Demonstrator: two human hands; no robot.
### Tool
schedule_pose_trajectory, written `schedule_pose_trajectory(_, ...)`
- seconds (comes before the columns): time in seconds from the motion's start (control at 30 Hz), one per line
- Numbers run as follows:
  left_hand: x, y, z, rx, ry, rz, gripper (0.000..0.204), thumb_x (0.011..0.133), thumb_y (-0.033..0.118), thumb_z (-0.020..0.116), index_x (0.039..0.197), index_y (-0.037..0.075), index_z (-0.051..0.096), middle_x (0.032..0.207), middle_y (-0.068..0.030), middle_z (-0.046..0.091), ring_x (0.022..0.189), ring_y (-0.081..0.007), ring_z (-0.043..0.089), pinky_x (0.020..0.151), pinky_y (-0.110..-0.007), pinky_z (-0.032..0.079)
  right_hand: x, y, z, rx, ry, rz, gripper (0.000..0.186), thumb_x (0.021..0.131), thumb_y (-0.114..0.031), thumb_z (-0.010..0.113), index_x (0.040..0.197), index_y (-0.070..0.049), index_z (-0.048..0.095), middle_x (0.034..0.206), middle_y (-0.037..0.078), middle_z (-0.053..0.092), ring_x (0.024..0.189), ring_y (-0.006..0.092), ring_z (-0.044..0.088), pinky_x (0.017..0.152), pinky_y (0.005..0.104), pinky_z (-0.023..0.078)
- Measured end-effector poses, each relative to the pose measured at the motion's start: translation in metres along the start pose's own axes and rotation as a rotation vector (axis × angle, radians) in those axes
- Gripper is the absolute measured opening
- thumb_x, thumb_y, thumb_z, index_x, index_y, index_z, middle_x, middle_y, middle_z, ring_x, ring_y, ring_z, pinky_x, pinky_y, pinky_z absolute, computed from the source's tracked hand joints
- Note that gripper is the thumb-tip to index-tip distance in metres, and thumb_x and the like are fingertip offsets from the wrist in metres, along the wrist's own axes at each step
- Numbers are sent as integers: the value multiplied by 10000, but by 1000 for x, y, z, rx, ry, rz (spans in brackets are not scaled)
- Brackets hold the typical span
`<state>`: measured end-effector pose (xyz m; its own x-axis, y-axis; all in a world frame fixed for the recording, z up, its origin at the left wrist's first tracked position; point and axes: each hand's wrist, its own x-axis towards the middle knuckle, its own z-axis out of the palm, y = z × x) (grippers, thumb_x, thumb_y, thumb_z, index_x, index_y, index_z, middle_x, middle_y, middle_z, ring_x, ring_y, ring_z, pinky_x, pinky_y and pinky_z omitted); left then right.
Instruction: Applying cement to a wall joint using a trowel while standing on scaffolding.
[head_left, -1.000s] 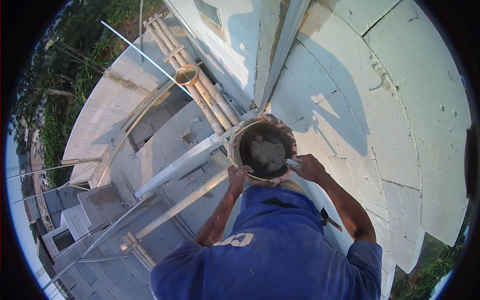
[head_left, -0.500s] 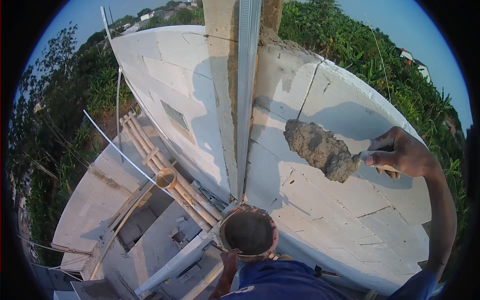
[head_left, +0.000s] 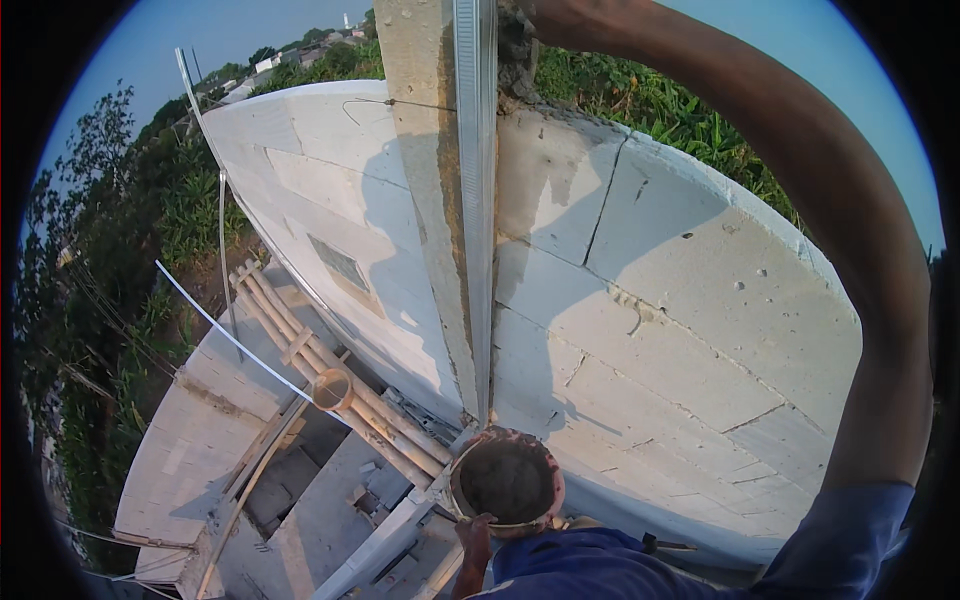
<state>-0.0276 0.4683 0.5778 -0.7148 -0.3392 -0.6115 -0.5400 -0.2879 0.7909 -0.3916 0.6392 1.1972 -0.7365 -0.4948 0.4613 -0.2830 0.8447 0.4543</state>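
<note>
My left hand [head_left: 474, 532] is closed on the near rim of a round bucket [head_left: 557, 484]. Grey wet mortar [head_left: 505, 480] fills much of it. Far up at the top edge, my right hand [head_left: 556, 22] is stretched out beside a concrete column [head_left: 425, 130] faced with a ribbed metal strip [head_left: 476, 200]. The picture's edge cuts off its fingers, and no trowel shows there. Rough mortar [head_left: 516, 50] clings to the column's right side, close to that hand.
Pale block walls [head_left: 690, 300] spread out on both sides of the column. Bamboo poles [head_left: 375, 405] lie lower left with a brown round container [head_left: 332, 389] on them. A thin white pipe [head_left: 225, 330] slants across. Rubble lies below; greenery stands beyond the walls.
My right hand has swung up and left from over the right wall to the column's top; the mortar-loaded trowel it held has gone from sight. My left hand stays on the bucket.
</note>
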Motion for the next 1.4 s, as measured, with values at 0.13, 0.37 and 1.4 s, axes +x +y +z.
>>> schedule_pose_trajectory(0.13, 4, -5, 19, 47, -12, 13, 180, 588, 124, 701, 547, -29, 614, 475, -63, 492, 438, -177, 454, 470, -343, 354, -35, 8, -1, -203, 181, -10, 138, 848, -50, 535, 797, 34, 632, 689, 188, 623, 605, 256, 616, 510, 371, 499)
schedule_pose_trajectory(0.37, 0, -9, 17, 49, 31, 66, 202, 577, 105, 700, 502, -34, 574, 458, -66, 481, 422, -178, 450, 460, -345, 360, -110, 70, -6, -282, 425, 34, 316, 874, -319, 620, 978, -22, 650, 830, 103, 630, 668, 204, 639, 598, 341, 554)
schedule_pose_trajectory(1.4, 14, -25, 12, 200, -39, -1, 173, 657, 164, 659, 640, -3, 618, 602, -87, 584, 526, -205, 527, 564, -348, 441, -109, 72, 42, -650, 225, -82, 415, 853, -263, 642, 1243, -165, 541, 1306, 57, 500, 1193, 224, 493, 1023, 370, 440)
